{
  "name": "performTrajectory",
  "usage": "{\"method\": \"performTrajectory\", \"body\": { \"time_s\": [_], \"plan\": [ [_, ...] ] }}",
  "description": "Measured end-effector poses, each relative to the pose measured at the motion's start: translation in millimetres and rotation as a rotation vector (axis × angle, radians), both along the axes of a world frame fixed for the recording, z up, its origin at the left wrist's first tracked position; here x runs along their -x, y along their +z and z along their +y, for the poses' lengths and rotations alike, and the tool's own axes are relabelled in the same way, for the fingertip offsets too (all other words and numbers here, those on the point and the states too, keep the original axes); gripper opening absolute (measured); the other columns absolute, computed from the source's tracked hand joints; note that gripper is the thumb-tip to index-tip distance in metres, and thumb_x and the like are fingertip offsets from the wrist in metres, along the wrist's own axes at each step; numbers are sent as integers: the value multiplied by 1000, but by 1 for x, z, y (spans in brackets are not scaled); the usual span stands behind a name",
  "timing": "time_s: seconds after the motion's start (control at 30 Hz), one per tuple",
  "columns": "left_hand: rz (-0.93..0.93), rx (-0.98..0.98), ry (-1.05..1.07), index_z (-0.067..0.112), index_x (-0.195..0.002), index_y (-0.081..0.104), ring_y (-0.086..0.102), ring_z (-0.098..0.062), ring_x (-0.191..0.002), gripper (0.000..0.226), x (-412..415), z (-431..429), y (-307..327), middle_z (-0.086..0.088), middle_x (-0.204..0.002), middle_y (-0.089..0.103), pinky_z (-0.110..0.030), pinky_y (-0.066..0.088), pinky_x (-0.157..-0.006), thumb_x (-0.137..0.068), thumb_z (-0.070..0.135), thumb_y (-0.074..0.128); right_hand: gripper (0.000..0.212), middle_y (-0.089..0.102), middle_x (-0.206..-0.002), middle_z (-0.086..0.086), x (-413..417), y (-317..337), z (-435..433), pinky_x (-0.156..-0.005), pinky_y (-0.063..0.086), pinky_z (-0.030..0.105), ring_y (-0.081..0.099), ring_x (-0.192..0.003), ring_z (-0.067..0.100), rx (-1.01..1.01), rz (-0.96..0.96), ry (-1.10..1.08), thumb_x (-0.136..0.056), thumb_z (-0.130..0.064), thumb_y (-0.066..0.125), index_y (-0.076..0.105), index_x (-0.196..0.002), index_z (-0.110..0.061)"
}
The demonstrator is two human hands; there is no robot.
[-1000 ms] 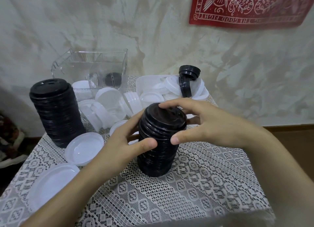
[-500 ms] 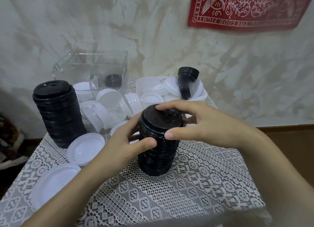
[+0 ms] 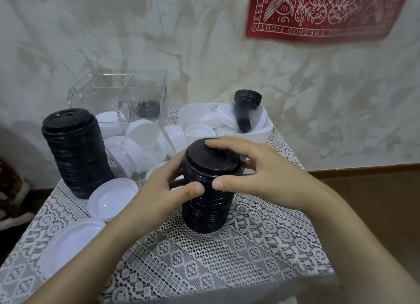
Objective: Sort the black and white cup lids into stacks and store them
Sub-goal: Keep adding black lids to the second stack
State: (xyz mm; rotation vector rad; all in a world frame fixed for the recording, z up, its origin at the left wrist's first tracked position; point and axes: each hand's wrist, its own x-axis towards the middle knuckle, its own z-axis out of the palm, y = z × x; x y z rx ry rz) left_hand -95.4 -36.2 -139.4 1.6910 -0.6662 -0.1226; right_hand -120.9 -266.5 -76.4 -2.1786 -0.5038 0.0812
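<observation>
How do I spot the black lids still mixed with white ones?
Look below the red wall cloth: a white tub sits there. A short bunch of black lids leans inside. It is the only black thing among that tub's white lids.

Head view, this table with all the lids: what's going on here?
A person is gripping a short black lid stack that stands mid-table with both hands. The left hand wraps its side and the right hand curls over its top lid. A taller black stack stands at the left. Loose white lids lie nearby, not yet stacked. A white tub at the back holds more white lids plus a few black lids. A clear bin sits behind.
</observation>
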Motion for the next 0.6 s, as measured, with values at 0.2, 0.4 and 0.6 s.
{"method": "performTrajectory", "body": {
  "time_s": [0.2, 0.4, 0.6],
  "plan": [
    [-9, -35, 3, 35, -151, 45, 52, -4, -137, 89, 1, 0, 1, 17, -144, 60, -23, 45, -105, -76, 75, 71, 68, 60, -139, -23, 1, -5, -3, -115, 42, 38, 54, -132, -1, -46, -27, -23, -77, -46, 83, 58, -140, -44],
    [3, -4, 34, 30, -154, 41, 51, -10, -141, 90, 2, 1, 0, 12, -148, 58, -39, 42, -113, -80, 71, 71, 68, 63, -136, -21, 2, -8, -1, -112, 46, 37, 57, -128, -1, -103, -23, -44, -73, -49, 88, 61, -136, -45],
    [16, -3, 69, 29, -149, 47, 55, -11, -137, 70, 0, 2, -1, 10, -143, 63, -41, 44, -112, -85, 50, 71, 63, 71, -127, -16, 1, -7, -1, -111, 49, 41, 66, -120, 5, -274, 4, -74, -74, -37, 83, 64, -134, -33]
  ]
}}
